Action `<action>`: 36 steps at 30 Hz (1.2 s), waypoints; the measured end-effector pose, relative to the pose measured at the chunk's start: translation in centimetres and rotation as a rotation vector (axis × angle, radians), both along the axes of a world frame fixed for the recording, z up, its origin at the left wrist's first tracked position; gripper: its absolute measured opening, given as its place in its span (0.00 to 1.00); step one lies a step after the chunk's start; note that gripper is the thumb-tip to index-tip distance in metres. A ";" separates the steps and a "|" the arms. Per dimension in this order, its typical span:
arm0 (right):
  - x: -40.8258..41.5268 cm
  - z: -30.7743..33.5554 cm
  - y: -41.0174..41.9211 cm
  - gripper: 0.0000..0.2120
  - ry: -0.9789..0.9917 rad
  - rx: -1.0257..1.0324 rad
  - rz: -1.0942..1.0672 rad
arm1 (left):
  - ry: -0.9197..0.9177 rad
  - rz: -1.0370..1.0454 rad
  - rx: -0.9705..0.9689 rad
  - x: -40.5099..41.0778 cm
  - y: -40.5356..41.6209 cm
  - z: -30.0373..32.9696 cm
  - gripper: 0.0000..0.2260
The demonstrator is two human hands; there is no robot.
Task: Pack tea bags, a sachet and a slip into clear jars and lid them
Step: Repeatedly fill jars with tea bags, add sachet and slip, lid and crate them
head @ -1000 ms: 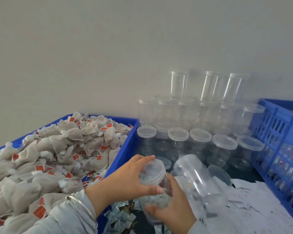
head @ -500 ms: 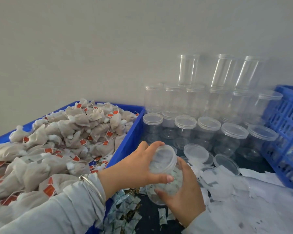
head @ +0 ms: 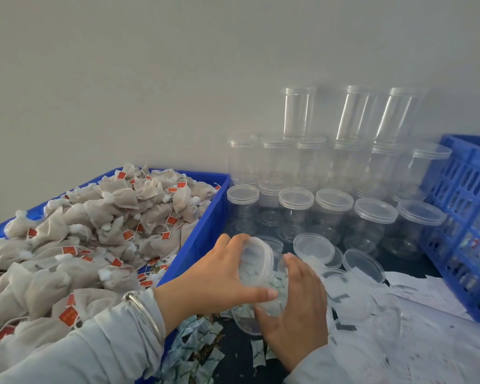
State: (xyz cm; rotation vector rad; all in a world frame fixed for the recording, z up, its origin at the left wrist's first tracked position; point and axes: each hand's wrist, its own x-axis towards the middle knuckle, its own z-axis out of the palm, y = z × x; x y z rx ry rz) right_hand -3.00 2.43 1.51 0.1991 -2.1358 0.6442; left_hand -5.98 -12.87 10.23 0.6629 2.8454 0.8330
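Jar [head: 257, 284] with pale sachets inside sits tilted between my hands above the dark worktop [head: 233, 353], its lidded mouth turned toward the tea-bag side. A second ago a second clear jar lay on its side just right of my right hand; it is out of that spot now, and a loose lid [head: 313, 248] lies there, with another lid [head: 363, 264] beside it. My hands have kept their places on the jar, and the view has swung a little to the left.

My left hand [head: 219, 275] curls over the lid [head: 258, 257], fingers on its upper rim and thumb across the jar's front. My right hand [head: 294, 309] cups the jar's body from the right and beneath, fingers wrapped round the clear wall. So both hands are clamped on the one jar, close together.

Left of my hands the blue bin [head: 205, 217] is heaped with tea bags [head: 108, 225] bearing red tags. Behind, lidded empty jars [head: 333, 212] stand in stacked rows against the wall. White paper slips [head: 427, 328] spread to the right, beside a slotted blue crate [head: 466, 206]. Small sachets [head: 194, 353] litter the worktop below my wrists.
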 end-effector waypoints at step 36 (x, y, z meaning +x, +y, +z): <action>-1.9 -0.6 3.2 0.49 -0.029 -0.388 -0.319 | -0.903 0.372 0.915 -1.7 -1.6 2.1 0.38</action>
